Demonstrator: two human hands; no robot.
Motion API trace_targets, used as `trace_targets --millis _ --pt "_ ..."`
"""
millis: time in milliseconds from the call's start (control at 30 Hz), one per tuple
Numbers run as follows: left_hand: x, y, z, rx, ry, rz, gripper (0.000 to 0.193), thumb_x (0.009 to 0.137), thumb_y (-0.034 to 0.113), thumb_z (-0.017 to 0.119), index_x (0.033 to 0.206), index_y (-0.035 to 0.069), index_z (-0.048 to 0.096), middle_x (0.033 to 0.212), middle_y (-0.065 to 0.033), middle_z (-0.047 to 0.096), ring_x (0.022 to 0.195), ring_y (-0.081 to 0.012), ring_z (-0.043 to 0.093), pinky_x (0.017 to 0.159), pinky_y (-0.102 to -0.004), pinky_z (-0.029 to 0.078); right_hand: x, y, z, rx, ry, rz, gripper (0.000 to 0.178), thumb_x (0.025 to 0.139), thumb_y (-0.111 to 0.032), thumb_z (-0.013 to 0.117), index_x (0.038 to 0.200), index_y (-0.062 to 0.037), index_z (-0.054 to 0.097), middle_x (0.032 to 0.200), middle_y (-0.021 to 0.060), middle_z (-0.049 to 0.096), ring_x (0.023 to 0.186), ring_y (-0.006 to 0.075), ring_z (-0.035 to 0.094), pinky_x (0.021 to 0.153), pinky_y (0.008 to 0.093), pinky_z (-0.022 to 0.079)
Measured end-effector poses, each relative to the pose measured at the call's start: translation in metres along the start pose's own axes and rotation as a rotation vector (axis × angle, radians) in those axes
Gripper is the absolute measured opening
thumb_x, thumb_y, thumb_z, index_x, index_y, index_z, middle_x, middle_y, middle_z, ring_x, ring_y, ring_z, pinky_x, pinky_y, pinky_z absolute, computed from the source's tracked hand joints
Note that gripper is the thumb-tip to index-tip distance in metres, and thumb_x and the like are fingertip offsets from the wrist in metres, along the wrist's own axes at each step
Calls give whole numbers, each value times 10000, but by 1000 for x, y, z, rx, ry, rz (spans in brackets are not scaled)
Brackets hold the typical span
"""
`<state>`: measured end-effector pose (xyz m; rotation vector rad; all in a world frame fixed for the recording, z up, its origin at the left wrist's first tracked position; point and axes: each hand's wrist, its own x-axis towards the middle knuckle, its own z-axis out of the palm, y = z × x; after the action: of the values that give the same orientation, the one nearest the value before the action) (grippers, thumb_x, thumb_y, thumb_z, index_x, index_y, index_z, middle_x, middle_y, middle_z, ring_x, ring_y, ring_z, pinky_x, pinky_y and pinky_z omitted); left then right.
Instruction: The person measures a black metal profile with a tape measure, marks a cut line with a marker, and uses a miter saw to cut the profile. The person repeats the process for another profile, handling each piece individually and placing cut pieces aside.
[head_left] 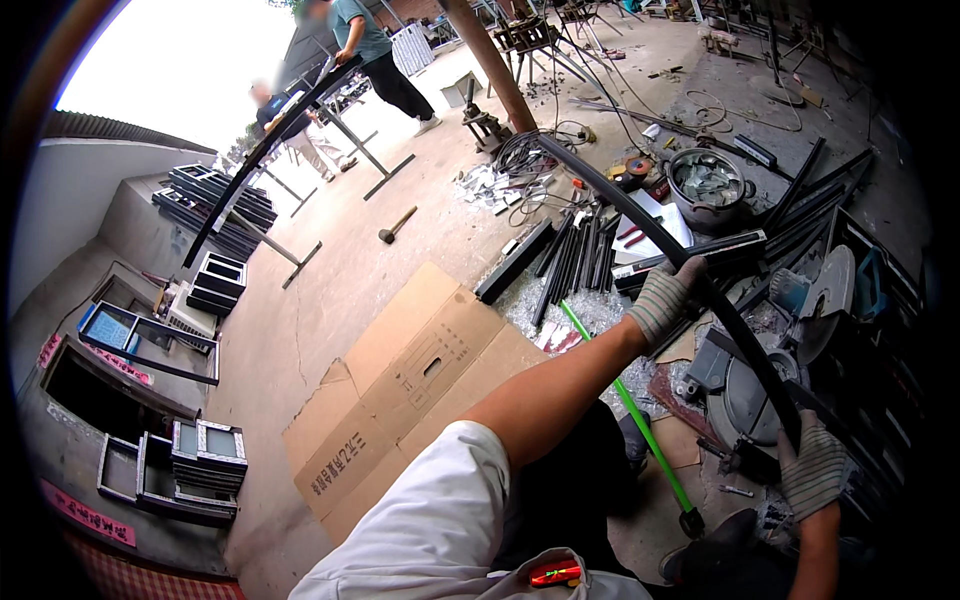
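A long black bar (622, 200) slants across the right half of the view. My left hand (664, 302), in a striped knit glove, is closed around its middle part. Nearer to me, my right hand (812, 468), gloved the same way, grips the bar close to its lower end. The bar passes over a cutting saw (738, 392) with a round grey base and a pale disc guard (832, 278). A bright green pole (640, 420) with a black end lies slanted by my legs, partly hidden under my left forearm.
A flattened cardboard sheet (400, 375) covers the floor at left. Short black bars (583, 255), a pot of scraps (705, 185), cables (540, 152) and a mallet (398, 225) lie about. Two people (385, 75) stand by a frame on trestles. A post (490, 65) rises ahead.
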<state>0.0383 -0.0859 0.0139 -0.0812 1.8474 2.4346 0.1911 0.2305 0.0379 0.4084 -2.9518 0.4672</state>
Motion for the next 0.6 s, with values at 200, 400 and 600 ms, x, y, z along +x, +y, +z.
trace_targets --millis 200,400,600 --pt "-1 1 -1 -29 -22 -6 455 1012 507 619 934 61 658 751 -48 657 585 -133 589 532 -291 507 2 -3 -6 -27 -77 19 262 941 -205 667 1059 19 600 970 256 688 901 447 680 789 513 538" --pt "-3 3 0 -23 -11 30 486 1006 531 624 902 57 657 723 -40 647 560 -128 577 523 -284 501 -1 6 4 -41 -40 -17 267 967 -239 649 1029 14 590 896 242 680 839 429 683 752 509 530" --pt "-3 2 -1 15 6 21 497 1009 539 611 892 58 657 698 -35 633 561 -135 590 520 -285 504 -2 5 4 -43 -29 -31 276 962 -238 655 1016 25 588 889 246 679 827 433 680 749 510 528"
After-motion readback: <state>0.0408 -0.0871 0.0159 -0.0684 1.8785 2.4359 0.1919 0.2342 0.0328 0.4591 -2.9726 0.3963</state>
